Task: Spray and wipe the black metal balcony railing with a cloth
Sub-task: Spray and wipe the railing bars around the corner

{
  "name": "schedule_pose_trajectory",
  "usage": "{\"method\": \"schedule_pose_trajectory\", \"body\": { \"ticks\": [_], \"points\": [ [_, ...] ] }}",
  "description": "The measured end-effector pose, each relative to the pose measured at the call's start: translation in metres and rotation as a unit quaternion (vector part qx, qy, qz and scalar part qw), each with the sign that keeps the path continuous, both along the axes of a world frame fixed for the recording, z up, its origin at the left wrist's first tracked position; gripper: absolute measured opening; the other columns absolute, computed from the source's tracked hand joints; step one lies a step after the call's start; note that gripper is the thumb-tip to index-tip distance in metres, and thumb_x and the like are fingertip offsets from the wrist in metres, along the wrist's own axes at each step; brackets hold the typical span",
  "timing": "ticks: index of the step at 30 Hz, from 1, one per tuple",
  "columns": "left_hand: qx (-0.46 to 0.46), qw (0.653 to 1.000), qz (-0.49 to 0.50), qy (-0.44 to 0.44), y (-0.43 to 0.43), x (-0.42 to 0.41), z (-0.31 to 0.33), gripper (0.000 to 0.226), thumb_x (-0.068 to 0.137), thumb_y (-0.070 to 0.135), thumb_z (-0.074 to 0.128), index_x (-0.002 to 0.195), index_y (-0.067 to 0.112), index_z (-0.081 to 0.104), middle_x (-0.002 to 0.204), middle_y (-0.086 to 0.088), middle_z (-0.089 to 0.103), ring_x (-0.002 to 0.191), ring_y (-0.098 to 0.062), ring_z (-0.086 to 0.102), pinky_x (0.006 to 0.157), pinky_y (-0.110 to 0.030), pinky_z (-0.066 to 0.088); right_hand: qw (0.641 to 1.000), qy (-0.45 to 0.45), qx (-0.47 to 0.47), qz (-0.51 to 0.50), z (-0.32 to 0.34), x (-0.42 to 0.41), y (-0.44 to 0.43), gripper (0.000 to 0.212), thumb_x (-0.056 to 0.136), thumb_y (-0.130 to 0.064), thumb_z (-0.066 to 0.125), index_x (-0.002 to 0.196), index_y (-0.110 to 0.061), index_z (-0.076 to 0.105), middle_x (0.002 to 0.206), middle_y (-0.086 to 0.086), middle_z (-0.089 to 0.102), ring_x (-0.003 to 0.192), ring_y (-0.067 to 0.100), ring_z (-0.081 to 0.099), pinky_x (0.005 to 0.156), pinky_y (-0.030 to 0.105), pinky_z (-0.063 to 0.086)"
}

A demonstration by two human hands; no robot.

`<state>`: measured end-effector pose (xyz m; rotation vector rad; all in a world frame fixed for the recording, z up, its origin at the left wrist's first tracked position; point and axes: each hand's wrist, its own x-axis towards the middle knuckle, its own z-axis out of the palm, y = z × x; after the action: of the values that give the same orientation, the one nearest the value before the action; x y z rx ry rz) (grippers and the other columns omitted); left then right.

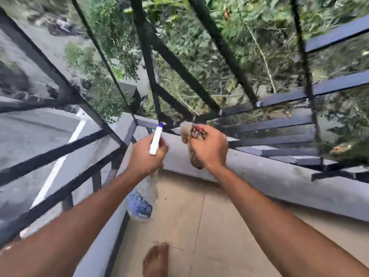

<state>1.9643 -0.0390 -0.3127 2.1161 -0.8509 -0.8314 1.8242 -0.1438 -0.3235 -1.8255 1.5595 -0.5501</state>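
My left hand (146, 156) grips the neck of a clear spray bottle (140, 204) with a blue label. Its white head with a blue nozzle (156, 141) points toward the corner of the black metal railing (175, 66). My right hand (207, 147) holds a bunched brownish cloth (187, 130) just short of the railing's lower bars, at about the same height as the sprayer. The two hands are close together, near the balcony corner. The view is motion-blurred.
A grey concrete ledge (269, 176) runs under the railing on both sides of the corner. The balcony floor (199, 226) is tan tile, and a bare foot (156, 260) stands on it. Beyond the bars lie a road with a white line (60, 162) and dense green plants (249, 47).
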Motion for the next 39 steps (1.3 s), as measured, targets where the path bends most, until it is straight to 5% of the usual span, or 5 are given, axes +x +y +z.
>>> {"method": "schedule_pose_trajectory", "body": {
  "ticks": [6, 16, 21, 28, 39],
  "points": [
    [-0.064, 0.996, 0.021, 0.052, -0.031, 0.031, -0.059, 0.014, 0.09, 0.021, 0.071, 0.079, 0.017, 0.062, 0.069, -0.004, 0.058, 0.04, -0.019, 0.057, 0.057, -0.031, 0.047, 0.941, -0.052, -0.323, 0.082, -0.049, 0.021, -0.03, 0.033, 0.072, -0.019, 0.076, 0.104, -0.027, 0.078, 0.09, 0.0, 0.076, 0.081, 0.027, 0.072, 0.064, 0.038, 0.058],
    [-0.134, 0.99, -0.04, -0.009, -0.04, 0.048, -0.098, 0.014, 0.093, 0.011, 0.067, 0.08, 0.009, 0.064, 0.049, -0.004, 0.057, 0.042, -0.021, 0.061, 0.046, -0.026, 0.044, 0.837, 0.057, -0.524, 0.146, -0.094, 0.029, -0.027, 0.035, 0.084, -0.014, 0.064, 0.116, -0.026, 0.072, 0.109, -0.005, 0.068, 0.075, 0.027, 0.062, 0.051, 0.031, 0.047],
    [-0.12, 0.99, -0.058, -0.037, -0.032, 0.053, -0.096, 0.013, 0.095, 0.011, 0.066, 0.081, 0.01, 0.065, 0.067, -0.021, 0.069, 0.045, -0.022, 0.064, 0.052, -0.03, 0.046, 0.853, 0.194, -0.452, 0.174, -0.083, 0.041, -0.015, 0.03, 0.086, -0.015, 0.057, 0.11, -0.03, 0.068, 0.101, -0.005, 0.06, 0.078, 0.024, 0.061, 0.051, 0.027, 0.031],
    [-0.106, 0.994, 0.012, 0.002, -0.012, 0.057, -0.103, 0.008, 0.093, 0.006, 0.063, 0.085, 0.004, 0.063, 0.062, -0.015, 0.06, 0.044, -0.025, 0.06, 0.048, -0.026, 0.045, 0.918, 0.224, -0.273, 0.181, -0.059, 0.078, -0.001, 0.019, 0.092, -0.017, 0.06, 0.11, -0.019, 0.064, 0.11, 0.006, 0.069, 0.107, 0.03, 0.068, 0.078, 0.033, 0.049],
    [-0.129, 0.989, 0.064, 0.026, -0.002, 0.074, -0.077, 0.013, 0.094, -0.001, 0.063, 0.083, 0.007, 0.064, 0.071, -0.011, 0.059, 0.035, -0.013, 0.054, 0.037, -0.02, 0.04, 0.981, -0.172, -0.081, -0.043, -0.078, 0.102, 0.0, 0.019, 0.088, -0.027, 0.073, 0.104, -0.017, 0.075, 0.092, 0.001, 0.075, 0.077, 0.019, 0.062, 0.053, 0.015, 0.035]
  ]
}}
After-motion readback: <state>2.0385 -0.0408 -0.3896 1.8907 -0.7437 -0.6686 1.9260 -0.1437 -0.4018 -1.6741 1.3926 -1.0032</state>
